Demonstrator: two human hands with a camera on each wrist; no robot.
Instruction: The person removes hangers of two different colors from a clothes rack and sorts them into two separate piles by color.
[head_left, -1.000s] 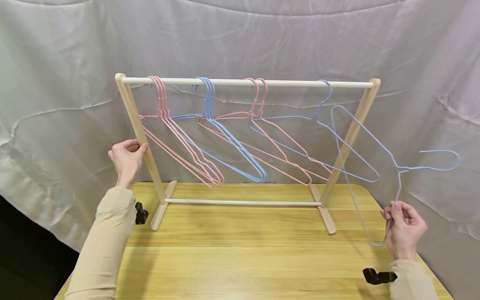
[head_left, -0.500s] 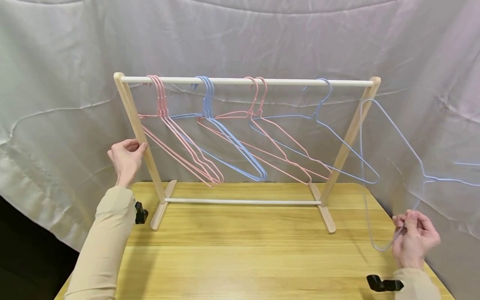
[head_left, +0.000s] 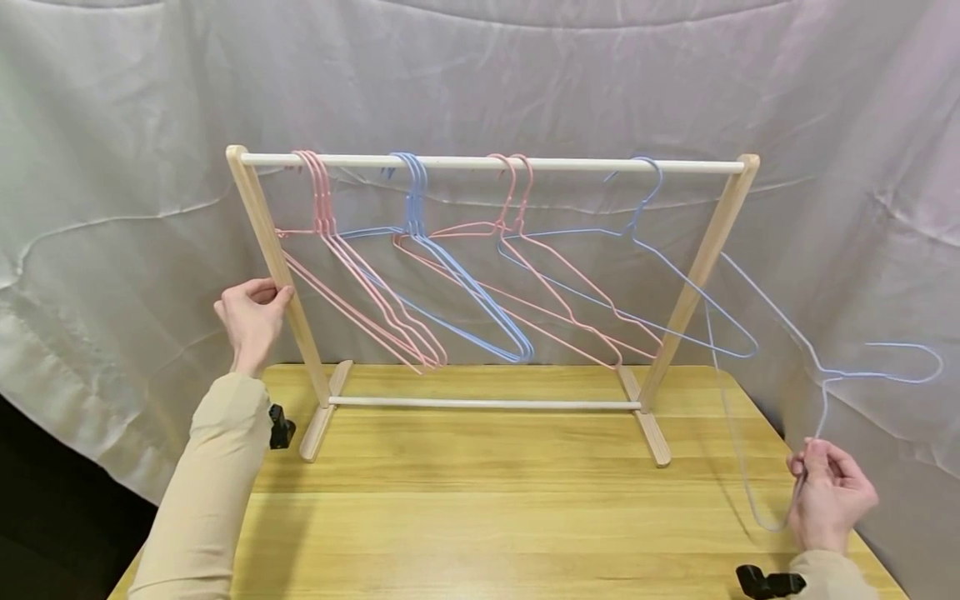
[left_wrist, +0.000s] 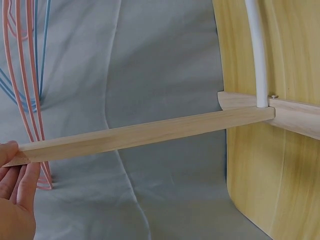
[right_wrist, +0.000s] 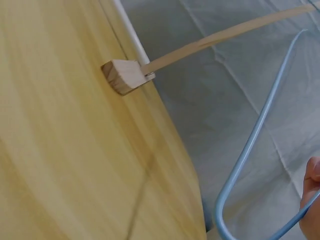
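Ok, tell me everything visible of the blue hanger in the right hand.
The blue clothes hanger is a slim, bare frame, seemingly coated wire, with an open-ended hook. It is off the white top rod, turned sideways, its hook pointing right in the head view. The right hand pinches it near a rounded corner. Its far corner is out of sight at the wooden right upright; whether they touch cannot be told. No garment hangs on it.

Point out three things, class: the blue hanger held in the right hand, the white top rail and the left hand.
Blue hanger (right_wrist: 254,132), right wrist view: bottom bar.
White top rail (head_left: 457,162), head view: bare middle stretch.
Left hand (head_left: 252,322), head view: its middle.
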